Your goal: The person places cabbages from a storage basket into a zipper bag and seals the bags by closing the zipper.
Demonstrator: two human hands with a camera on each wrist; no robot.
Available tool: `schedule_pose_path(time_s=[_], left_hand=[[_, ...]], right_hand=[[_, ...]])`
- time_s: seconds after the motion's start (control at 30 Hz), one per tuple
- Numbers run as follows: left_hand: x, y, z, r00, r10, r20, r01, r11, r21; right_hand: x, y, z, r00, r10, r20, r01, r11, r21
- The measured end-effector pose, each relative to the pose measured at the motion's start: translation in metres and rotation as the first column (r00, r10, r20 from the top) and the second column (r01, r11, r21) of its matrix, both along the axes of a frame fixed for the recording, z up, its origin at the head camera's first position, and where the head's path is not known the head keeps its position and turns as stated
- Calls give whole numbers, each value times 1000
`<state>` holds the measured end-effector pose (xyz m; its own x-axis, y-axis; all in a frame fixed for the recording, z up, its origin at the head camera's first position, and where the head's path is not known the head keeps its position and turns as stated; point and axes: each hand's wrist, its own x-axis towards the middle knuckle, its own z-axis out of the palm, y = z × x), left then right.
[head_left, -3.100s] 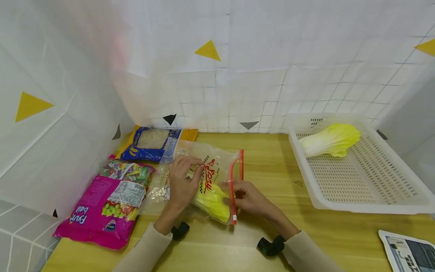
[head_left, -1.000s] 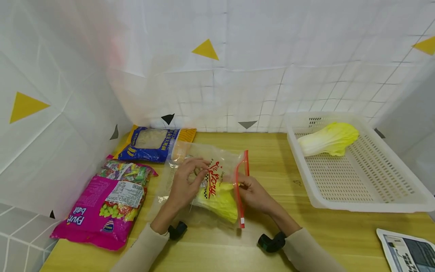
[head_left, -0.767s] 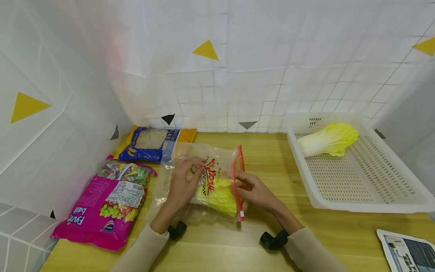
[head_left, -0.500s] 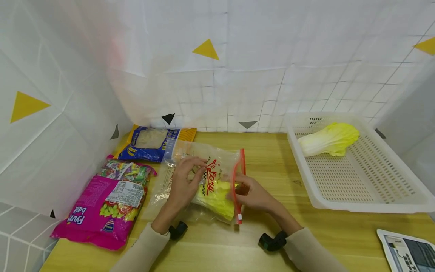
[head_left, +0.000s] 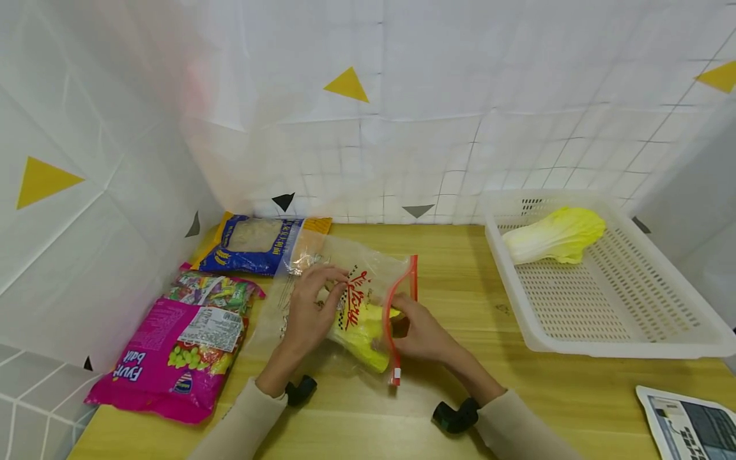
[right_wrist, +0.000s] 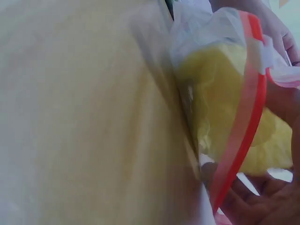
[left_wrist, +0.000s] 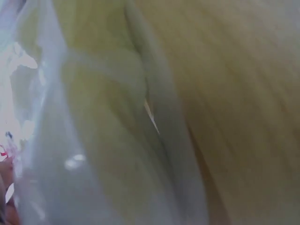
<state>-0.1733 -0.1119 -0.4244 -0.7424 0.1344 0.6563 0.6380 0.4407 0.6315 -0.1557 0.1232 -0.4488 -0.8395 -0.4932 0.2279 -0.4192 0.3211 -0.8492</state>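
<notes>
A clear zip bag with red lettering and a red zip edge lies on the table, its mouth facing right. Inside it is a yellow-green napa cabbage, also seen through the film in the right wrist view as a yellow leafy end. My left hand pinches the bag's upper film between thumb and fingers. At the mouth, my right hand reaches past the red zip and grips the leafy end; part of its fingers is hidden by bag and cabbage. The left wrist view is blurred, showing mostly film and wood.
At right stands a white perforated basket holding another napa cabbage. A blue-and-yellow food packet and a pink candy bag lie at left. A white-and-dark packet sits at the front right.
The right hand and the bag's mouth shift back and forth slightly; now the zip edge's near end sits a little further left, the mouth wider. The left hand keeps its place.
</notes>
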Motion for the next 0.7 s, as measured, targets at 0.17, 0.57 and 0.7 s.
schedule_pose_path(time_s=[0.17, 0.57, 0.7], left_hand=[[0, 0, 1, 1000, -2, -12, 2, 1000, 6], [-1, 0, -1, 1000, -14, -24, 14, 1000, 20], [-1, 0, -1, 1000, 2, -14, -1, 1000, 15]], right_hand=[[3, -4, -3, 987, -158, -21, 157, 987, -11], [0, -4, -9, 953, -285, -99, 256, 938, -235], [-3, 1, -8, 957, -281, -69, 256, 933, -253]])
